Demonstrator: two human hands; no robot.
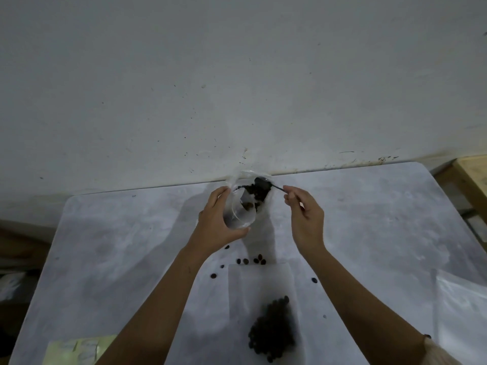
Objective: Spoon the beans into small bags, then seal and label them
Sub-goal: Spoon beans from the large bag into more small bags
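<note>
two hands meet over the far edge of a pale bench (pixel 118 246), close to a scuffed white wall (pixel 237 75). the left hand (pixel 218 222) grasps a clear container (pixel 238 219), fingers curled round its far side and thumb under its near rim; it is tilted with its mouth toward the person, and whether it is a stiff cup or a bag held open i cannot tell. dark beans (pixel 254 193) are gathered at its far end, beyond the left fingertips. the right hand (pixel 305 214) pinches the thin handle of a dark spoon (pixel 263 183) between thumb and fingertips, the other fingers folded; the spoon's bowl lies to the left of that hand, on top of the beans in the container. below both wrists, between the forearms, a small bag (pixel 263 291) lies flat on the bench with a heap of beans (pixel 274 330) in its near end. loose beans (pixel 253 260) are scattered on the bench between the left hand and the top of that bag, a few more to either side. beneath the left forearm, at the near edge, lies a yellowish sheet (pixel 79 349) with faint writing, too blurred to read. well to the right of the right forearm lies clear plastic film (pixel 461 299), and beyond the bench corner stands a wooden frame (pixel 471 175).
</note>
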